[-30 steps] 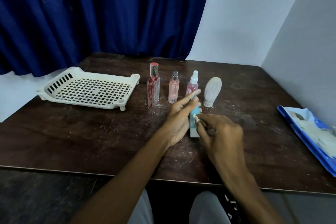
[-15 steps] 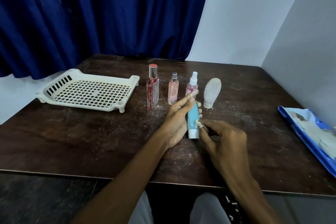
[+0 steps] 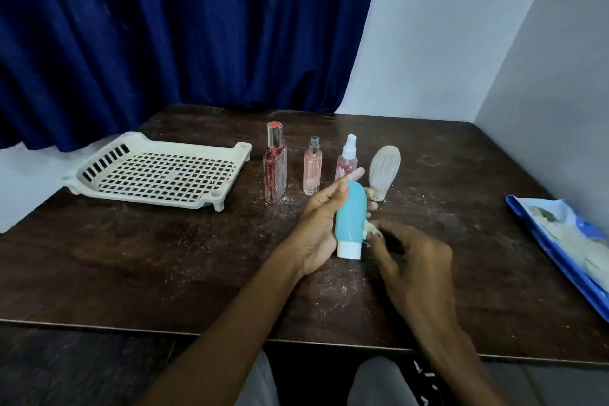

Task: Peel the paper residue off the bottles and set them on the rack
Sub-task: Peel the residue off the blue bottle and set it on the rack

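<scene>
Since the paper residue (image 3: 369,229) is clinging low on its side, the L hand (image 3: 318,224) is gripping the blue bottle (image 3: 351,217) cap-down over the tabletop (image 3: 164,257) w/ that side bared, while the R hand (image 3: 412,260) is pinching the wad, rack (image 3: 158,171) well apart.

Bright colours on a dark brown table (image 3: 131,257)
The blue bottle (image 3: 351,211) is light blue with a white cap, and the paper bit (image 3: 369,230) at its side is white. The rack (image 3: 158,175) by the left edge is cream with a grid of square holes. There is a red bottle (image 3: 275,171), a pink bottle (image 3: 312,170) with a silver top, a pink spray bottle (image 3: 345,163) with a white top and a pale striped bottle (image 3: 384,171). White specks dot the table
</scene>
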